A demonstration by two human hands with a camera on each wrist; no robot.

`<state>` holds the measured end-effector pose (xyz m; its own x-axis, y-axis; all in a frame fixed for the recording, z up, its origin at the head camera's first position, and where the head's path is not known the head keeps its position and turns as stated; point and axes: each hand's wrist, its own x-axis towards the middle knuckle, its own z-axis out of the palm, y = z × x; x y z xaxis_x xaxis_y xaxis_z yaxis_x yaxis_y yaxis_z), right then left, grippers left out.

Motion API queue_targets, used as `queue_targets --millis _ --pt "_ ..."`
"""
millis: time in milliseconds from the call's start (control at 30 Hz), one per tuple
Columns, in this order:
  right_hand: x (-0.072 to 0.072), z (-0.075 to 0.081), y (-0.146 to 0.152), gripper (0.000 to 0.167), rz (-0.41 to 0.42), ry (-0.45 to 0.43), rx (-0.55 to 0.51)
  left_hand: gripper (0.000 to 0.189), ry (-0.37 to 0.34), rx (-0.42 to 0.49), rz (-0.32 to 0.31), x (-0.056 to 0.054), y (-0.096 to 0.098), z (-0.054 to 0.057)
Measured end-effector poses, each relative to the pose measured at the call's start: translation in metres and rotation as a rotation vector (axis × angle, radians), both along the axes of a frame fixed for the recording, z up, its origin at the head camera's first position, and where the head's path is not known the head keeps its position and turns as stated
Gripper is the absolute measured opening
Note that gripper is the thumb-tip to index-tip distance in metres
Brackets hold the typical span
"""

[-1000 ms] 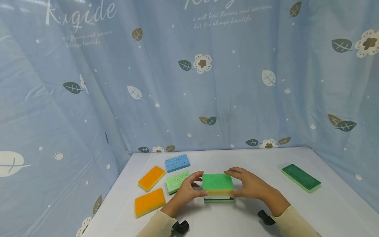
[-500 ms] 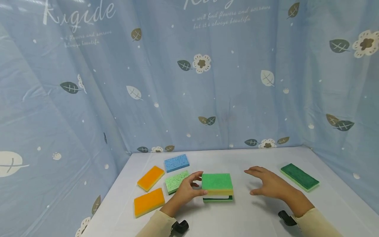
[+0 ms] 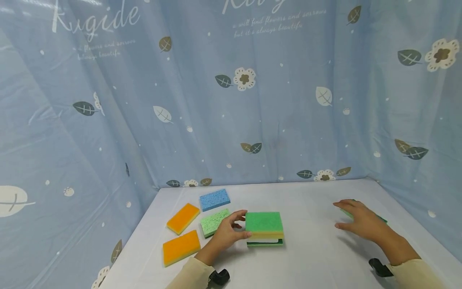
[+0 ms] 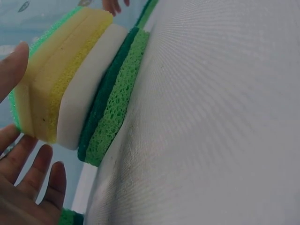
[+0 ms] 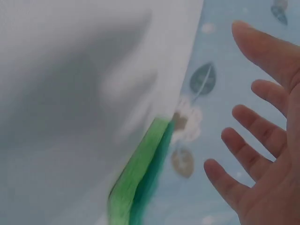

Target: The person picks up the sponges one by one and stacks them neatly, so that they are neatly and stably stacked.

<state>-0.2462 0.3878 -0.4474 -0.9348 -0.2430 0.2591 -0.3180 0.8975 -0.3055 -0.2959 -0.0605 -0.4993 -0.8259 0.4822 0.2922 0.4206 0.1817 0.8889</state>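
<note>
A stack stands mid-table in the head view: a green-topped yellow sponge (image 3: 265,222) lies above a white sponge (image 4: 89,91), with a dark-and-light-green scrub sponge (image 4: 115,101) at the bottom. My left hand (image 3: 228,233) is at the stack's left side, thumb by the front corner and index finger by the back one. In the left wrist view its fingers are spread around the yellow sponge's edge. Far to the right, my right hand (image 3: 364,222) hovers with parted fingers over another green scrub sponge (image 5: 140,176), covering most of it in the head view. Nothing is in its grasp.
Left of the stack lie a light green sponge (image 3: 213,222), a blue sponge (image 3: 214,200) and two orange sponges, one farther back (image 3: 183,218) and one nearer (image 3: 181,247). A blue patterned curtain (image 3: 231,120) hangs behind the white table (image 3: 306,257).
My right hand has let go of the stack's right side and moved right, over the far green scrub sponge. My left hand has stayed at the stack.
</note>
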Motion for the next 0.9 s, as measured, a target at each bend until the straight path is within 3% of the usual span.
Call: queue_targets --millis 133,467,733,800,900 --pt "-0.002 -0.003 0.022 0.073 -0.054 -0.022 0.029 0.068 0.005 -0.008 0.007 0.001 -0.001 0.000" --pt "-0.007 -0.011 0.061 0.076 -0.097 -0.066 0.069 0.068 -0.003 0.033 -0.012 0.000 -0.003 -0.002" --pt "-0.014 -0.021 0.072 0.083 -0.144 -0.114 0.068 0.068 -0.010 0.041 -0.039 0.016 -0.002 0.021" --pt "-0.014 -0.021 0.073 0.084 -0.153 -0.122 0.063 0.068 -0.002 0.043 -0.035 0.012 -0.002 0.015" --pt "-0.014 -0.021 0.073 0.086 -0.161 -0.132 0.059 0.067 -0.008 0.048 -0.034 0.011 -0.003 0.015"
